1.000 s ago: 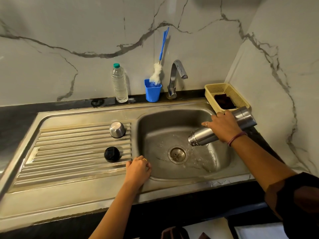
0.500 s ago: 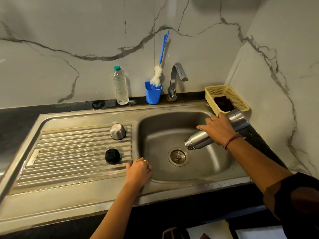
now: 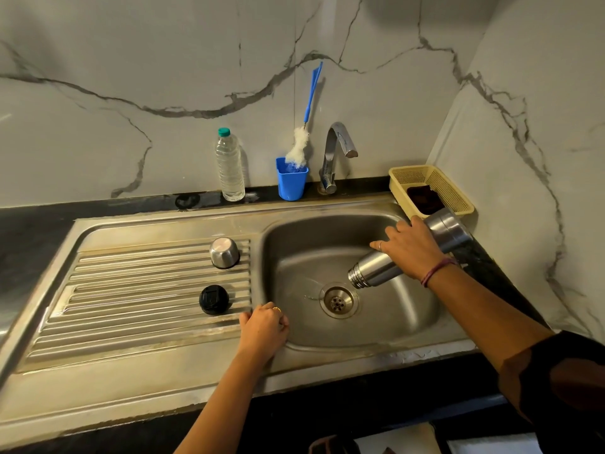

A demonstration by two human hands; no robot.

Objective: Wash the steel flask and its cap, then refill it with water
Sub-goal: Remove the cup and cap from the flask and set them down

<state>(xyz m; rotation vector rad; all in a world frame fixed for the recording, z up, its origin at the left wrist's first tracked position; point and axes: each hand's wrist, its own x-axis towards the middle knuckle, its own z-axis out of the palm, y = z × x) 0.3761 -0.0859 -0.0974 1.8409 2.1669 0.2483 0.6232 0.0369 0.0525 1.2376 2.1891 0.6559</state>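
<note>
Sink [image 3: 327,204]: one flask [image 3: 376,268], two caps [image 3: 214,299]

Right hand [image 3: 413,248] over sink basin, palm down, fingers wrapped round tilted steel flask [image 3: 376,268], ring on one finger, thread band at wrist. Right forearm reaches in from lower right, dark sleeve at elbow. Left hand [image 3: 264,328] rests on basin's front-left rim, fingers curled over edge, ring visible, forearm bare.

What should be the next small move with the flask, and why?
Probably tip the flask upright: the right hand holds it mouth-down over the sink, and no water visibly pours out. The brush in the blue cup seems unused.
</note>
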